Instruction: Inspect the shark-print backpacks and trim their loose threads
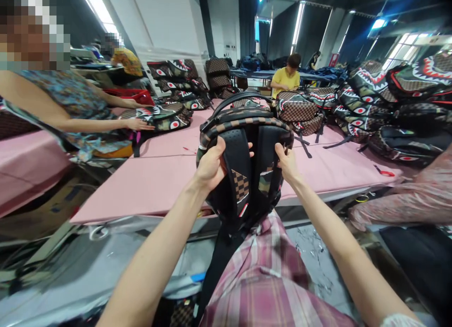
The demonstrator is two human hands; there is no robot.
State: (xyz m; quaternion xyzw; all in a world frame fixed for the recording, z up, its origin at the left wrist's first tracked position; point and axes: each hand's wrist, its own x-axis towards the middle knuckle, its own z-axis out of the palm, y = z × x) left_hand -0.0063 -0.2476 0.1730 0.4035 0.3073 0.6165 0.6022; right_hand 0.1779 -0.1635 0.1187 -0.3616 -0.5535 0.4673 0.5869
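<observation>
A backpack (252,176) with black shoulder straps and brown checkered trim stands upright before me, its strap side facing me and its lower end by my lap. My left hand (212,164) is closed around the left shoulder strap, thumb on the front and fingertips showing behind it. On the other side, my right hand (285,161) grips the right strap near its outer edge. Checkered and camouflage patches show on the lower straps. The top handle (243,97) arches above. The backpack's far side is hidden from me.
The pink table (148,185) stretches ahead. Camouflage and checkered backpacks are piled at right (367,101) and back left (176,79). A co-worker at left touches a camouflage backpack (173,117); another in yellow (287,77) sits opposite. Red-handled scissors (385,173) lie at right.
</observation>
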